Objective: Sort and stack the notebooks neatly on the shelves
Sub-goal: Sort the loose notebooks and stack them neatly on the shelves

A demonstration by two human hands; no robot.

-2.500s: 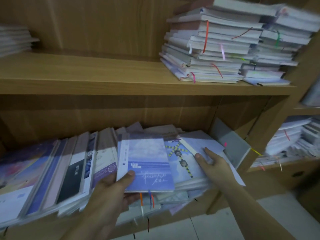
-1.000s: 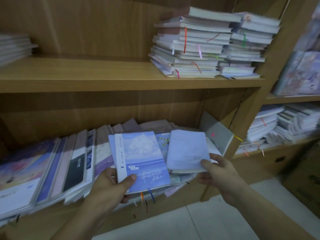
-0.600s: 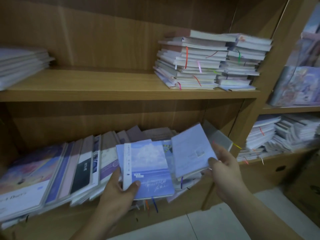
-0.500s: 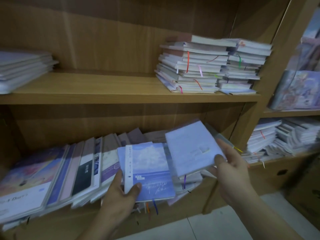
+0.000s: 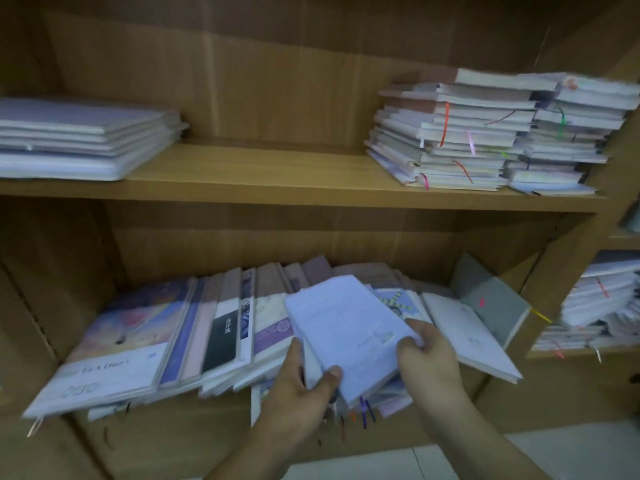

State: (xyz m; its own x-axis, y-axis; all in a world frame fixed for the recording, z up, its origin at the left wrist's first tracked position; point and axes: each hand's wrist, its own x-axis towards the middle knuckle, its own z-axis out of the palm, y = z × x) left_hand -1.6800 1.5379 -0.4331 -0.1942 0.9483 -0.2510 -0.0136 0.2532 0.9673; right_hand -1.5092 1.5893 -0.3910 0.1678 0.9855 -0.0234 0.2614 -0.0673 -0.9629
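Notebook: pale lilac notebook point(image 5: 346, 327), tilted, held over the middle of the row point(image 5: 207, 327) on the lower shelf point(image 5: 173, 431).
Left hand: the left hand point(image 5: 301, 386) pinches its lower-left edge with the thumb; the fingers are hidden underneath.
Right hand: the right hand point(image 5: 429, 362) has its thumb on the cover and its fingers curled round the right edge.
Row: slanted, covers up, overhanging the front edge.
Grey book: the grey book point(image 5: 491, 303) leans at the row's right end.
Upper shelf: the upper shelf point(image 5: 277, 171) carries a flat stack point(image 5: 79, 140) at left and ribboned stacks point(image 5: 467, 140) at right.

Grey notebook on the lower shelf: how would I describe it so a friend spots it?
On the bookcase's lower shelf, follow the slumped row of notebooks to its right end. The grey notebook stands tilted beside the side panel. Its plain grey cover with a small pink mark, and yellow ribbon, sets it apart from pale neighbours.
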